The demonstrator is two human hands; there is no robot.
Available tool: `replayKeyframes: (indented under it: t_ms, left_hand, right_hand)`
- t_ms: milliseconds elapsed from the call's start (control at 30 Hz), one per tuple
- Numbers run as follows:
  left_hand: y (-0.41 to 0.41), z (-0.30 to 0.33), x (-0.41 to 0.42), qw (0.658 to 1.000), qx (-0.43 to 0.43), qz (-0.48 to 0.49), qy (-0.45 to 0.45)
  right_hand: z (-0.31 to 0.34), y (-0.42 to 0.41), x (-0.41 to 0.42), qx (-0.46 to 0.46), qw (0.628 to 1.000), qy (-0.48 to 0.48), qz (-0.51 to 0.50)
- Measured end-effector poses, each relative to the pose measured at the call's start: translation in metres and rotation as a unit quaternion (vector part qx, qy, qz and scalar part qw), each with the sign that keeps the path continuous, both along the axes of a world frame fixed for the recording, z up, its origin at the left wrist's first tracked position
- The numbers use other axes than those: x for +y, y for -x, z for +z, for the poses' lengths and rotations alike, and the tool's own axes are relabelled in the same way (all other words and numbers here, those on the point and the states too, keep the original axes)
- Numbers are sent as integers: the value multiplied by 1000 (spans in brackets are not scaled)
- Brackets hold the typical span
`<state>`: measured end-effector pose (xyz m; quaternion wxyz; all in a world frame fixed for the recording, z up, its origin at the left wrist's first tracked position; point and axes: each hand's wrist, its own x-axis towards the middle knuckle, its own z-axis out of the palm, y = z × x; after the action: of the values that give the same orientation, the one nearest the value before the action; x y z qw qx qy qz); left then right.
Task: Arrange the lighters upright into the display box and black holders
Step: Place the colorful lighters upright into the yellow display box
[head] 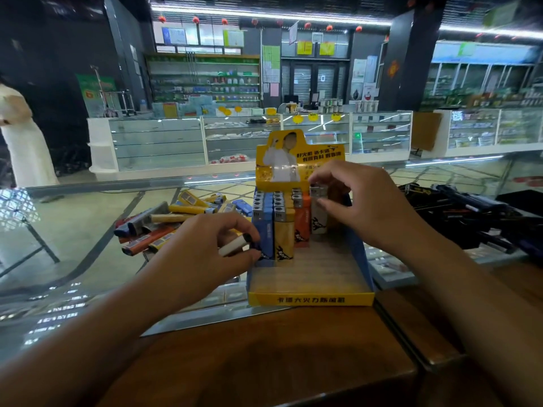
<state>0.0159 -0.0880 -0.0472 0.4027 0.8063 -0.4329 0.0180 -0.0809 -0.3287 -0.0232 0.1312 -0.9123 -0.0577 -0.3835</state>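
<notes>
Mid-filling: right hand (pixel 357 198) pinching white lighter (pixel 318 211) upright into display box (pixel 311 298); left hand (pixel 205 248) gripping another lighter (pixel 235 245) beside it; next, likely seating the white one.

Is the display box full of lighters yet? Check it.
No, the display box holds upright lighters only at the back; its front floor is bare.
</notes>
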Motion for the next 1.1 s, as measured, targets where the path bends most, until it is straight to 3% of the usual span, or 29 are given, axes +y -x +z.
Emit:
replayKeyframes:
  t_ms: [567, 767, 867, 967, 1100]
  left_hand:
    - [4, -1, 2, 999, -38, -11, -8]
    - [8, 2, 2, 999, -45, -26, 7]
    - [12, 5, 6, 995, 58, -65, 44]
    - [15, 9, 10, 953, 235, -168, 94]
    - [19, 12, 7, 934, 267, -207, 118]
  right_hand:
    - [-4, -6, -3, 28, 997, 49, -60]
    - [-4, -3, 0, 16, 998, 16, -56]
    - [-2, 1, 14, -30, 998, -52, -8]
    - [-2, 7, 30, -36, 987, -126, 96]
    - [-3, 6, 44, -47, 985, -67, 149]
